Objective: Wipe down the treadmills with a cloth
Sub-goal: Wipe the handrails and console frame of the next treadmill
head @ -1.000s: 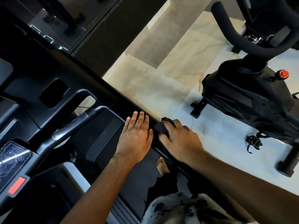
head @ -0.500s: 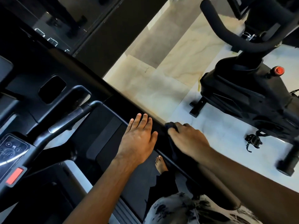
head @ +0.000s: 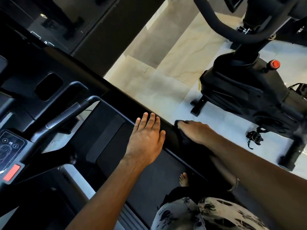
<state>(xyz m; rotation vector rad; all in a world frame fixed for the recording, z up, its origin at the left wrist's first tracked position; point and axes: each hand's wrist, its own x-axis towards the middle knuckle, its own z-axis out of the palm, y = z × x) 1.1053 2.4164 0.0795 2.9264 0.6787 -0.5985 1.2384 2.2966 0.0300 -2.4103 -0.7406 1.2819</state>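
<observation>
Two hands, left [head: 146, 140] flat, right [head: 196, 131] gripping cloth [head: 184, 140]

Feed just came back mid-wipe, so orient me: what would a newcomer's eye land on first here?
Both hands at centre on the treadmill's black side rail: the left hand lies flat with straight fingers, the right hand grips a dark cloth beside it. Next, the red knob on the exercise bike at upper right.
</observation>
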